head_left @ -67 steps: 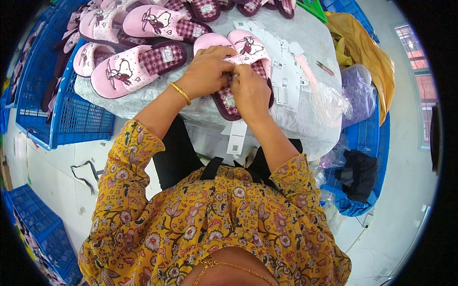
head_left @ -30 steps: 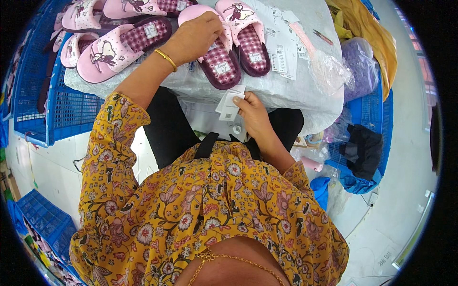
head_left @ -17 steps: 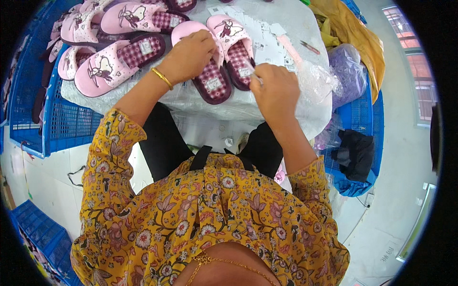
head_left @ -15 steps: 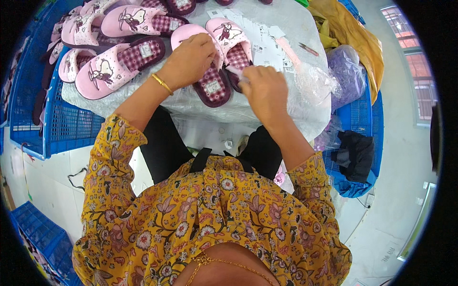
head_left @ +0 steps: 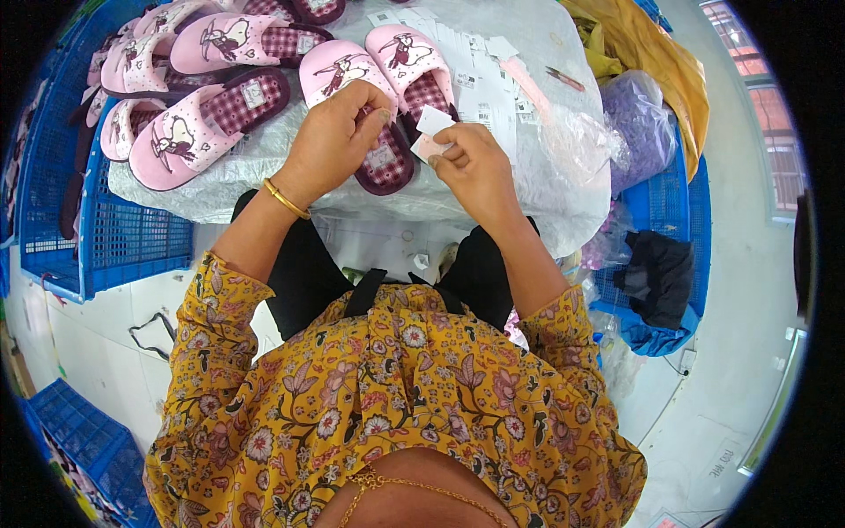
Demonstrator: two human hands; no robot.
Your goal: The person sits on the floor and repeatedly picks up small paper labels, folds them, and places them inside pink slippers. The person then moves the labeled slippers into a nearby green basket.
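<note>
My left hand [head_left: 333,141] grips a pink slipper [head_left: 343,75] with a checked insole, holding it down on the grey-covered table [head_left: 264,163]. My right hand [head_left: 471,167] holds a small white paper tag [head_left: 433,123] between its fingertips, just right of that slipper. A second pink slipper [head_left: 412,60] lies beside it, next to the tag. Sheets of white tags [head_left: 482,84] are spread on the table beyond my right hand.
More pink slippers [head_left: 194,132] lie in a row at the left, some over a blue plastic crate [head_left: 97,255]. Clear plastic bags [head_left: 581,141], a purple bag [head_left: 638,119] and yellow cloth [head_left: 651,62] sit at the right. Another blue crate [head_left: 660,229] holds dark cloth.
My right hand dropped toward my lap with a tag, then rose back to the table and now holds a white tag beside the slipper. My left hand stayed on the slipper.
</note>
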